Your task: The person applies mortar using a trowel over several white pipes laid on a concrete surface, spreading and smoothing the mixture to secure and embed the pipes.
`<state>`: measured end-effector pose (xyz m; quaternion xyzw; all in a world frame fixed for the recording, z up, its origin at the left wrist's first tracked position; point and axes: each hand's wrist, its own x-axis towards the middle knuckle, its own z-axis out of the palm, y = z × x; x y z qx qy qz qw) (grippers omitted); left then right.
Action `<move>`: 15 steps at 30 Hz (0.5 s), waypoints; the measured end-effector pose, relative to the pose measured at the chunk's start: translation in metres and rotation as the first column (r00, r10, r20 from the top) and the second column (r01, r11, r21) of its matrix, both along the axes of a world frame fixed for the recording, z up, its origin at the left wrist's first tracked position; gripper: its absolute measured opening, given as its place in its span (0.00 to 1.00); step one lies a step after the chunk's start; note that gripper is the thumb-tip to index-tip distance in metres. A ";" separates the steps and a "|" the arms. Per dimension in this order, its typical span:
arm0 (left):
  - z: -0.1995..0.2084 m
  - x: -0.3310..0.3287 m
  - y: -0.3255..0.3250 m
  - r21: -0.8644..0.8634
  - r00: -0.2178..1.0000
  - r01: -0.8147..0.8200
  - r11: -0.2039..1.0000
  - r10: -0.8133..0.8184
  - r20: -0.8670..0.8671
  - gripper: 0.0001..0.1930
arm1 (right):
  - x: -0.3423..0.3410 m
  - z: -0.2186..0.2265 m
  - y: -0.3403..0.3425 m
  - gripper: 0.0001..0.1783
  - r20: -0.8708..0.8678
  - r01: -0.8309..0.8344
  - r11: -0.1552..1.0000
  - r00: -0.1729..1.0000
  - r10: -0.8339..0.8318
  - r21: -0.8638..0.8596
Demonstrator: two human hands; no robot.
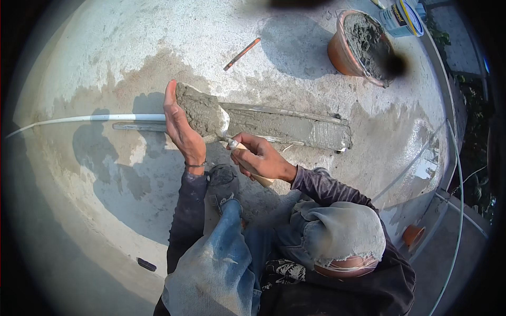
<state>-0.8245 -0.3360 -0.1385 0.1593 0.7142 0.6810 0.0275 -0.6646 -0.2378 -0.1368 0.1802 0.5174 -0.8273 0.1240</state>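
Observation:
My right hand [266, 159] is closed around the pale handle of a trowel [225, 122], whose blade points away to the left. A thick heap of wet grey mortar [197, 109] covers most of that blade. My left hand [182, 129] is held upright along the heap's left side, fingers stretched out and close together, the palm toward the mortar. Whether the palm touches it, I cannot tell. Below and to the right lies a strip of wet mortar [295, 128] between two long straight bars, the far bar [279, 109] and the near bar [139, 127].
An orange bucket of mortar [342, 52] stands at the far right, next to a white-and-blue tub [400, 20]. A thin orange-and-black tool [242, 54] lies on the concrete. White pipe [100, 118] runs left. A dark block [146, 264] and small orange pot [412, 235] are nearer.

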 end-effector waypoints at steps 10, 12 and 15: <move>0.037 -0.066 -0.028 -0.093 0.873 0.195 0.976 -0.216 -0.437 0.36 | 0.100 0.097 0.176 0.20 -0.351 0.507 0.204 0.785 -0.510 0.837; 0.017 -0.086 -0.062 -0.278 0.931 0.114 0.954 -0.201 -0.306 0.31 | 0.105 0.096 0.214 0.21 -0.180 0.204 -0.024 0.791 -0.585 0.979; -0.018 -0.098 -0.111 -0.560 0.924 0.034 0.828 -0.239 -0.298 0.24 | 0.103 0.073 0.227 0.22 -0.130 -0.083 -0.371 0.848 -0.514 0.925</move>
